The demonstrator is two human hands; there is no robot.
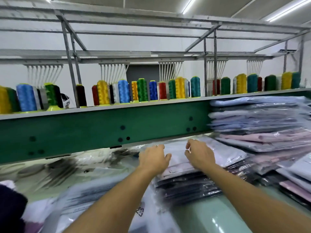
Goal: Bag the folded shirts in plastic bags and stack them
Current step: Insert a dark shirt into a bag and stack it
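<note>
A worker's left hand [154, 158] lay flat, fingers spread, on a pale bagged shirt [178, 158] topping a low stack of dark bagged shirts [186, 187] on the pale green desk [210, 216]. The right hand [200, 155] rested beside it, fingers bent at the far edge, though blur hid whether they pinched the plastic. The job looked well advanced: a tall pile [259, 121] of flat, rectangular blue, lilac and pink packs in glossy, crinkled film rose to the right, with more packs in front of it. Some work appeared to remain, with limp clear bags [80, 165] strewn to the left and soft dark fabric [10, 207] lying at the near corner. Behind, a matte green machine beam [101, 130] carried shiny cones of thread [102, 92].
</note>
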